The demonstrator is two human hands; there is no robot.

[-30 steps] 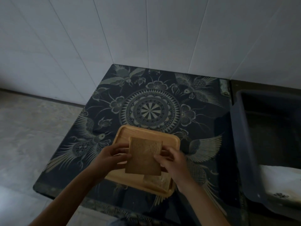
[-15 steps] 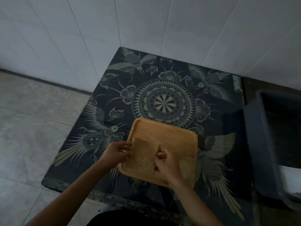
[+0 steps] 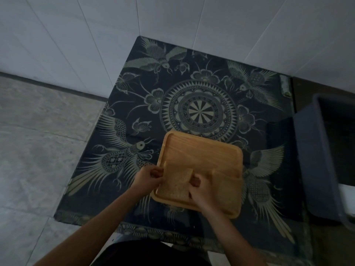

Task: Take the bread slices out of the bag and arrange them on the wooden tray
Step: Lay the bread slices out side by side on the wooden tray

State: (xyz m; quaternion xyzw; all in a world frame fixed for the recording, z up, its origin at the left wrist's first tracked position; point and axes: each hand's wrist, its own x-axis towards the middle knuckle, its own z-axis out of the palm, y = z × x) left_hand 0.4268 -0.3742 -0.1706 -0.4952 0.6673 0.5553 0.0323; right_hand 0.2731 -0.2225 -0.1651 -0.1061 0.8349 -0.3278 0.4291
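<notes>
A square wooden tray point(image 3: 201, 150) lies on the patterned table, near its front edge. One bread slice point(image 3: 177, 182) lies flat in the tray's near left corner. My left hand point(image 3: 148, 177) pinches its left edge and my right hand point(image 3: 201, 191) grips its right edge. A second bread slice point(image 3: 226, 186) lies in the tray's near right part, partly hidden by my right hand. No bag shows in the head view.
The table point(image 3: 199, 112) has a dark cloth with birds and a round medallion, and stands against a white tiled wall. A dark plastic tub point(image 3: 315, 156) sits at the right, close to the tray. Grey floor tiles point(image 3: 38, 141) lie to the left.
Both hands have lowered the bread slice from above the tray down flat onto its near left corner. The view has tilted, so the tray sits lower and further right.
</notes>
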